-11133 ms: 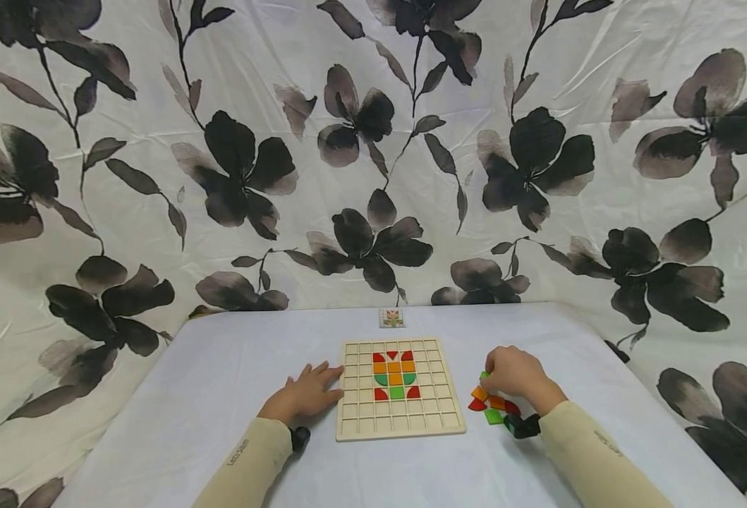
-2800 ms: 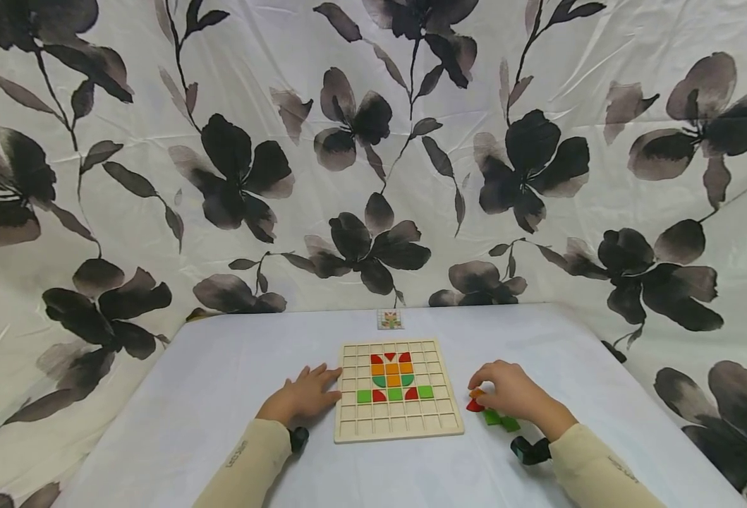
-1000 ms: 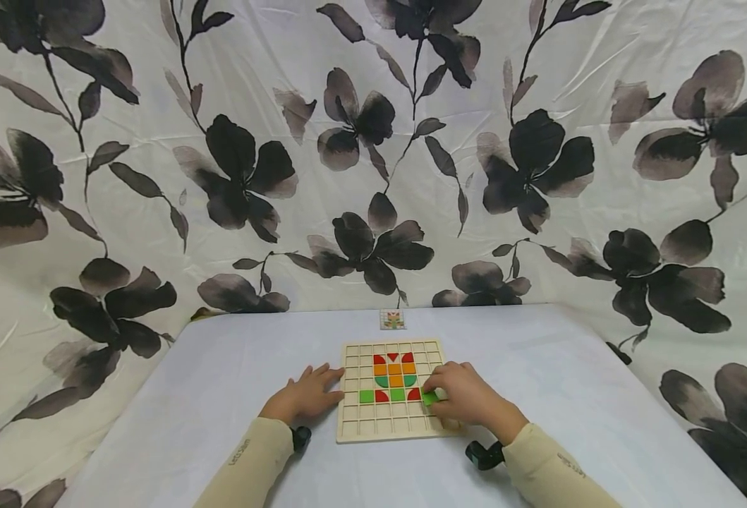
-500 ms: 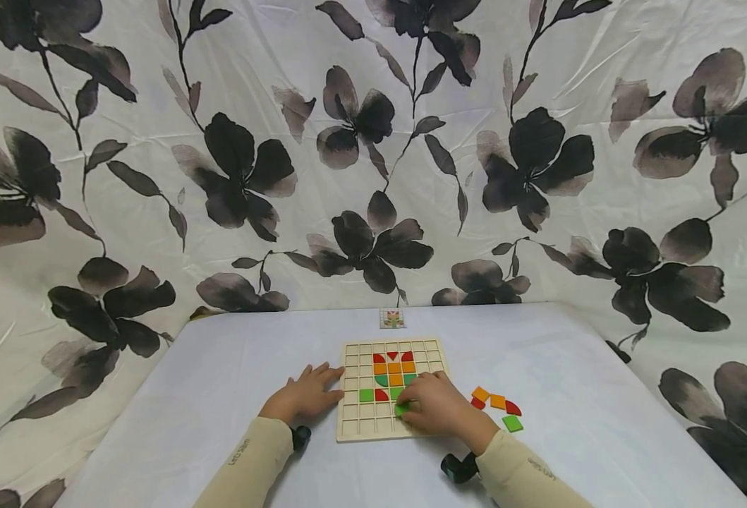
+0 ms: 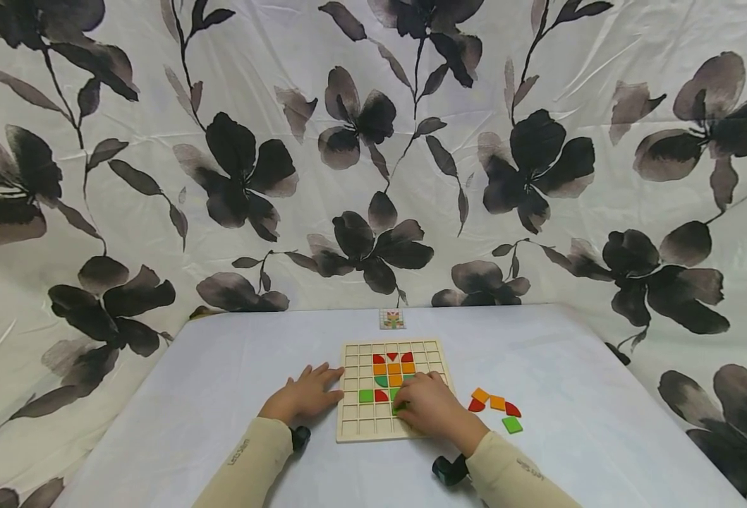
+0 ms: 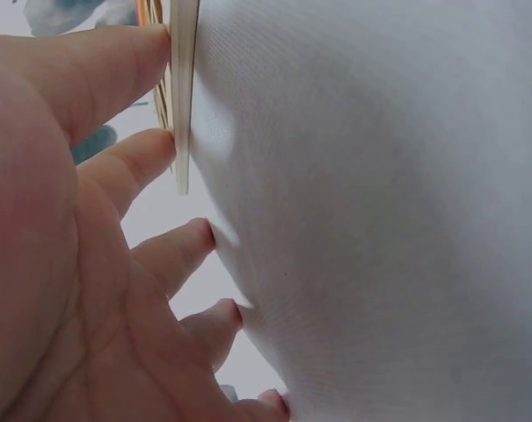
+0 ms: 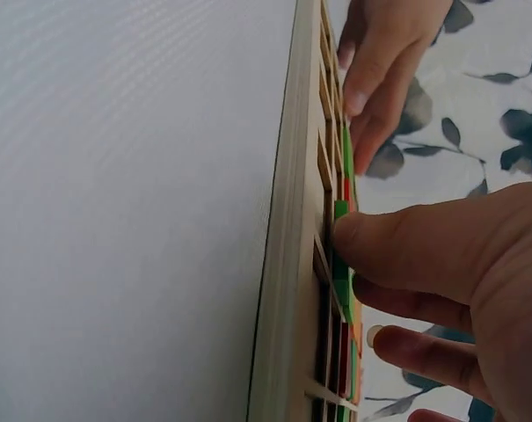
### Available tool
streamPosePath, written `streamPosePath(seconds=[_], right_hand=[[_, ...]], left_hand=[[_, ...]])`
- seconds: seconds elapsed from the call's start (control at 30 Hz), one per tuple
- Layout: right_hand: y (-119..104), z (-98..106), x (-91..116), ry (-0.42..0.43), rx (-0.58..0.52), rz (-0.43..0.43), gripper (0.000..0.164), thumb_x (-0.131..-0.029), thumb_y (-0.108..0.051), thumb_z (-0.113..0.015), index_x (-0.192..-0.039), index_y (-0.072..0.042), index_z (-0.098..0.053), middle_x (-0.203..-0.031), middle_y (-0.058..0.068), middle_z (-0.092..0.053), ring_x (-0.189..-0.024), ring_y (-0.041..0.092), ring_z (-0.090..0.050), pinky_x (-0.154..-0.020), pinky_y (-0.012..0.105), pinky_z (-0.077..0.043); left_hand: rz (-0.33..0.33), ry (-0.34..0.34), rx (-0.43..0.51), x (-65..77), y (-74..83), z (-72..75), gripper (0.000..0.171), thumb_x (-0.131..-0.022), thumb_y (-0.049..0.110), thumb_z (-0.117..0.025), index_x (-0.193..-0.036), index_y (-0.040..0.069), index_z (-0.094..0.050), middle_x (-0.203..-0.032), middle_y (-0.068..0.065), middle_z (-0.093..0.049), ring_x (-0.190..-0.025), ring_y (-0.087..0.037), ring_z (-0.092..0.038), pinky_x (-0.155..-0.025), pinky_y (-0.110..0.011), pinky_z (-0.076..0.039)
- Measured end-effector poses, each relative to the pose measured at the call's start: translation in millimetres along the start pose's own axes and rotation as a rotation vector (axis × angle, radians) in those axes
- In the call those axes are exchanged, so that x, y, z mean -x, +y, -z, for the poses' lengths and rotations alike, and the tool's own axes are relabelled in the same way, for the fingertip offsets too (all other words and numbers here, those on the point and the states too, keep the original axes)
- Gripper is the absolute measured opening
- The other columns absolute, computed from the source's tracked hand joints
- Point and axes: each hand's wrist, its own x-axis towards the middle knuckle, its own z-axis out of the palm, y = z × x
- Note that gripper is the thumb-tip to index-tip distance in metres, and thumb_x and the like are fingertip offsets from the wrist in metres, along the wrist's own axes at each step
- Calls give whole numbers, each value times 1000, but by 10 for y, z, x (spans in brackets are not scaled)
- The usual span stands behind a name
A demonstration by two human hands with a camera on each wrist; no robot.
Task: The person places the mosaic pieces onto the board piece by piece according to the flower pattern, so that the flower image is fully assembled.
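Note:
My left hand (image 5: 303,395) lies on the table with fingers spread, thumb and index fingertip against the left edge of the wooden grid board (image 5: 360,427). In the left wrist view those fingertips meet the board's side (image 6: 185,97). Over the board's lower middle, my right hand (image 5: 433,406) pinches a green square tile (image 5: 398,407) just below another green tile in the pattern. Its thumb presses this green tile (image 7: 340,242) in the right wrist view. Orange squares (image 5: 394,368), a red triangle (image 5: 392,355) and rounded red and green tiles sit in the grid. My right hand covers the pattern's lower right.
Right of the board lie loose tiles: two orange squares (image 5: 497,402), two rounded red pieces (image 5: 513,409) and a green square (image 5: 512,425). A small pattern card (image 5: 393,319) stands at the table's back, before a floral cloth (image 5: 373,162).
Green squares were added at both ends of the lower row. My right hand then took another green square from the pile and brought it left, down onto the board. My left hand stayed put.

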Motion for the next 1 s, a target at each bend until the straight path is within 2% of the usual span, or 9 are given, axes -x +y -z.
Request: streamPosePath(seconds=[0.23,0.4,0.63,0.77,1.0], right_hand=[[0,-1,-32,-28,-9,-3,8,-86,-24,-73,-89,-29,-78,-92,-17,-70,-94,10,-60,-85,39,-42],[35,1,-12,-57,-3,38,13,-87,-23,-71,-96,-30,-77,-99,-16,-71,-98,12,-61,-83,38,-42],[141,73,102,-58,-79,76,16,-87,-19,-66,-97,-26,-76,-97,-15,-70,-97,12,-60,-84,35,-45],[256,153,180,-47,-121,23,13,-89,-20,-66,-97,-25,-76,-98,-13,-70,-100,14,-61,-88,40,-45],[511,280,315,-45,-117,-83,11,-88,-22,-69,-97,-21,-76,-99,-8,-70,-102,18,-61,-90,47,-45]], left_hand=[[9,2,-17,-29,-16,-15,59,-94,44,-57,-147,22,-44,-155,-16,-35,-144,-50,-21,-108,-76,-16],[11,1,-27,-49,-23,-34,58,-95,44,-56,-147,22,-43,-155,-16,-35,-144,-50,-21,-107,-76,-16],[8,-4,-20,-48,-20,-32,58,-95,44,-55,-147,22,-43,-156,-15,-34,-144,-50,-21,-108,-76,-15],[12,-10,1,-54,-18,-36,59,-95,45,-56,-147,22,-43,-157,-15,-33,-145,-49,-19,-108,-76,-13],[9,-13,-12,-34,-9,-23,58,-95,44,-56,-147,22,-43,-156,-15,-33,-144,-50,-20,-108,-76,-15]])
